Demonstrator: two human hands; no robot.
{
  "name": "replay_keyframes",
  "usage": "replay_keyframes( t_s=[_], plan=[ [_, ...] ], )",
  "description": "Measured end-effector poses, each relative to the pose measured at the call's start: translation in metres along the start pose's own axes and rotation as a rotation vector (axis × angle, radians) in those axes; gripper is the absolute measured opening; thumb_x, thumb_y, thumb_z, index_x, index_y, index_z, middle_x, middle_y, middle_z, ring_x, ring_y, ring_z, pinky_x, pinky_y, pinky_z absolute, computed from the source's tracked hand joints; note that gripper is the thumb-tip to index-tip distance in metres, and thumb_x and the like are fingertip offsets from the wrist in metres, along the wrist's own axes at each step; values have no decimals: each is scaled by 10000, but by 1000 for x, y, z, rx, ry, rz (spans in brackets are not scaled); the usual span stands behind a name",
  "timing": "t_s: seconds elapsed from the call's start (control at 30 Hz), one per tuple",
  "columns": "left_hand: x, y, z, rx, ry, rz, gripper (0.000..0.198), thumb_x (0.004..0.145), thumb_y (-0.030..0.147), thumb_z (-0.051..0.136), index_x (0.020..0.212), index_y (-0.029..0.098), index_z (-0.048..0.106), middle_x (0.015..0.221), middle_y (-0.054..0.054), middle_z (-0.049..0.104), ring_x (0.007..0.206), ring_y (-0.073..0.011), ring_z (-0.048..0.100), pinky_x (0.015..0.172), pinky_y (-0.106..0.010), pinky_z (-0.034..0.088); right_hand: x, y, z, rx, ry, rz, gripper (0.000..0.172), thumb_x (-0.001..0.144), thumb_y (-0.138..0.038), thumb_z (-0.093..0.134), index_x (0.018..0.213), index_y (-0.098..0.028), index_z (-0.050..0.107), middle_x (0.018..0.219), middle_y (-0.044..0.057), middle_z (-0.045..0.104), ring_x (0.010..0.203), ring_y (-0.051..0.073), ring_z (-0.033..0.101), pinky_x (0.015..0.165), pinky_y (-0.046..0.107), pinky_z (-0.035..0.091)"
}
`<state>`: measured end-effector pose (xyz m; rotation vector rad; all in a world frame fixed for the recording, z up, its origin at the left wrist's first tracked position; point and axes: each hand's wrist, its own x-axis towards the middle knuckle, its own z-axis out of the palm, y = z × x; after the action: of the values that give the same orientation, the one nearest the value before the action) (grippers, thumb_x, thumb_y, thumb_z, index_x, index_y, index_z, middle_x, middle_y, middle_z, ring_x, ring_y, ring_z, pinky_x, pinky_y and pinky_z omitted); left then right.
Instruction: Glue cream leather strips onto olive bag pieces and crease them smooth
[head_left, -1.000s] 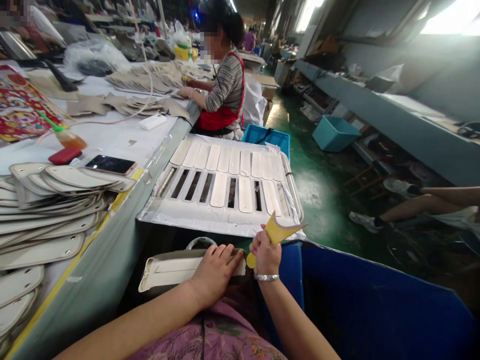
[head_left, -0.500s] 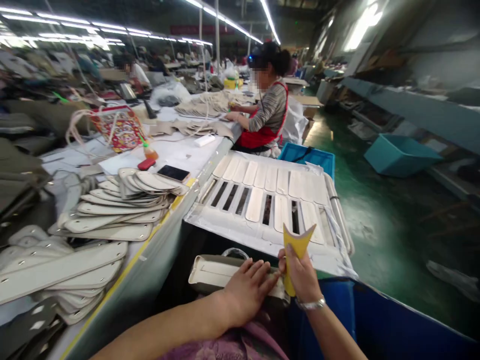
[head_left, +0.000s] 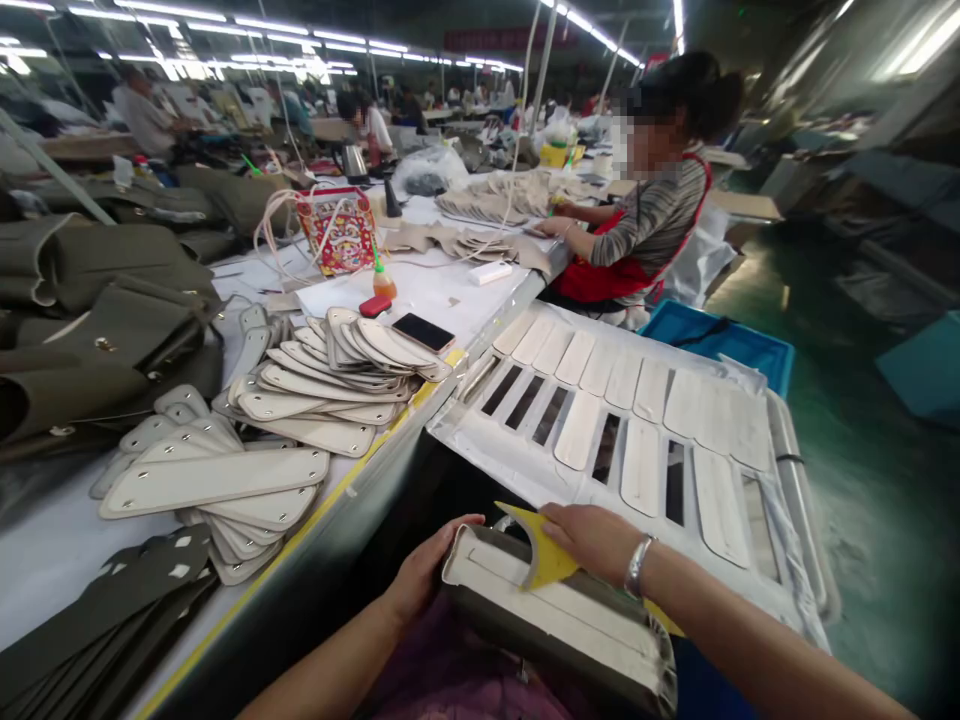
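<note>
Cream-and-olive bag panel (head_left: pixel 592 628) at 6 o'clock, yellow scraper (head_left: pixel 546 560) lying on top of it

Hard to see much of the left hand (head_left: pixel 420 580). Its fingers vanish behind the panel's end and only the thumb shows on the edge, but it looks clamped round that end, at 9 o'clock of the panel. The panel's far end is partly covered by the right forearm. Half a second back that hand lay flat on top and the scraper stood upright; now the scraper is tipped down onto the cream face and the view has swung left. The right hand (head_left: pixel 596 540) pinches the scraper from 3 o'clock, pressing it on the panel's upper edge. A rack of cream strips (head_left: pixel 525 470) sits at 12 o'clock, just beyond both hands.
</note>
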<state>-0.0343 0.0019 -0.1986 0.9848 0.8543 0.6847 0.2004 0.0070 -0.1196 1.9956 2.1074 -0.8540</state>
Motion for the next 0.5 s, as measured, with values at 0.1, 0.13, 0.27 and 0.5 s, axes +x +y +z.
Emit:
replay_keyframes(
  t_s=[0.1,0.13,0.27,0.5],
  plan=[
    [3,0,-4,-88,-28,19,562,849,527,433,1275,161,434,1276,-89,525,1161,-242,484,984,-368,357,33,-24,1,-177,100,-67,340,891,-317,365,772,-175,650,738,116,650,671,232,582,588,320,318],
    [6,1,-5,-154,-7,18,595,846,547,423,1301,165,392,1258,-95,538,1131,-242,509,954,-369,381,44,-32,2,-223,159,-113,381,895,-348,362,729,-167,653,726,121,646,679,236,578,606,330,318],
    [20,8,-5,-449,136,-109,784,817,700,193,1250,92,436,956,-131,665,763,-235,640,722,-365,472,90,-59,6,-250,303,-447,479,894,-447,362,640,-174,662,661,93,629,691,207,550,675,337,308],
    [5,5,-12,-378,377,-267,609,817,635,372,993,115,636,828,-80,684,818,-234,625,767,-334,457,135,-88,8,-231,236,-1116,416,872,-386,422,587,-179,642,607,52,616,642,148,482,703,322,282]
  ],
)
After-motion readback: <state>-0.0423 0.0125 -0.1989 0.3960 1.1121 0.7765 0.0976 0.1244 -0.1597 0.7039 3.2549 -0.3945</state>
